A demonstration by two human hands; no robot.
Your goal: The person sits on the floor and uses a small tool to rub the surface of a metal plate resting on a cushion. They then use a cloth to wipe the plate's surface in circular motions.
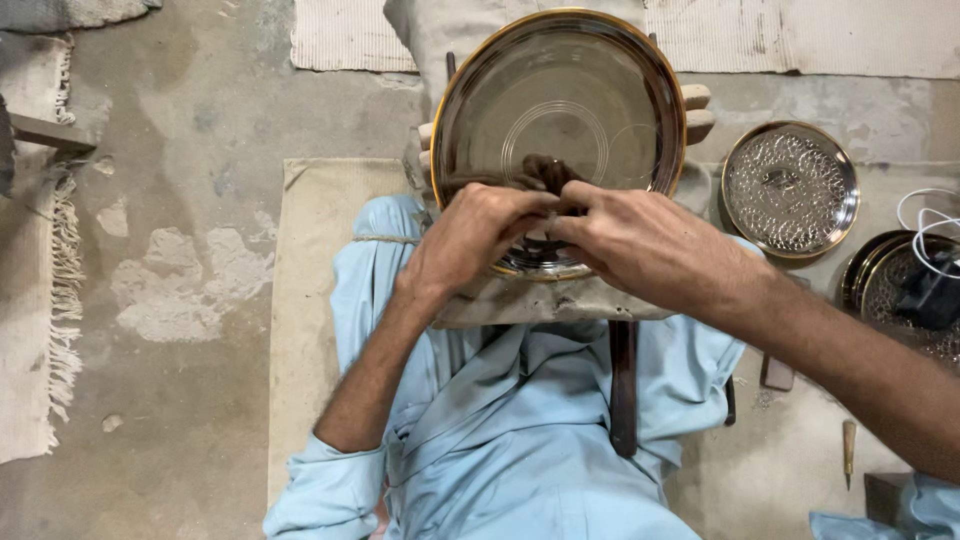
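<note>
A large round metal plate (560, 90) with a brass-coloured rim leans tilted on a cloth-covered rest in front of me, with faint circles scribed on its shiny face. My left hand (470, 235) and my right hand (630, 235) meet at the plate's near edge, fingers pinched together on a small tool or object that they hide. The hands' reflection shows in the plate. My legs in pale blue cloth lie under the rest.
An engraved round plate (790, 188) lies on the floor to the right, with darker plates (895, 285) and a white cable (925, 225) beyond. A wooden-handled awl (848, 450) lies at lower right. A dark wooden bar (623, 385) runs under the rest. Mats cover the concrete floor.
</note>
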